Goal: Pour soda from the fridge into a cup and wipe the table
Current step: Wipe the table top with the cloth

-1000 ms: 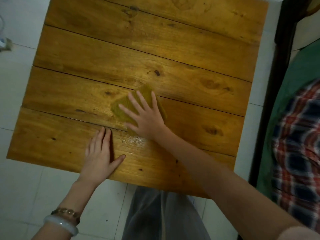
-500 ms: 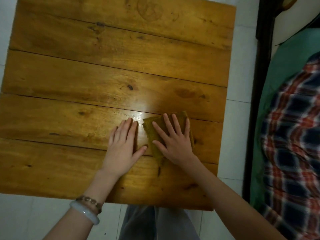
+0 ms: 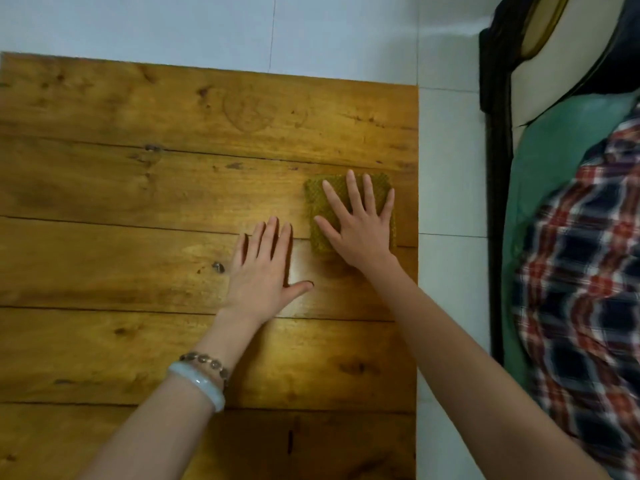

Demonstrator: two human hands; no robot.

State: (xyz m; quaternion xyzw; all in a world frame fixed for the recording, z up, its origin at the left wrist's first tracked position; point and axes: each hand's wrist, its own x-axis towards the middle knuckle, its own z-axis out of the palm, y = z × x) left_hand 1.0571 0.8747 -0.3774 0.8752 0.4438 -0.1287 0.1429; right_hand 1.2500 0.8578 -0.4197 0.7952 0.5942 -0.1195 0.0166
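Observation:
A folded olive-green cloth (image 3: 317, 197) lies flat on the wooden plank table (image 3: 138, 188), close to the table's right edge. My right hand (image 3: 360, 226) presses down on the cloth with straight, spread fingers. Just to its left, my left hand (image 3: 265, 271) rests flat on the bare wood, fingers straight and thumb out; its wrist carries a pale bangle and a bead bracelet. No soda, cup or fridge is in view.
White floor tiles (image 3: 450, 168) run along the table's right edge and behind its far edge. A dark wooden frame (image 3: 497, 150) stands at the right, with green fabric (image 3: 554, 140) and a plaid cloth (image 3: 585, 271) beyond it.
My right hand has slid the cloth from the table's middle to near its right edge and farther from me. My left hand has followed, moving right and forward across the wood.

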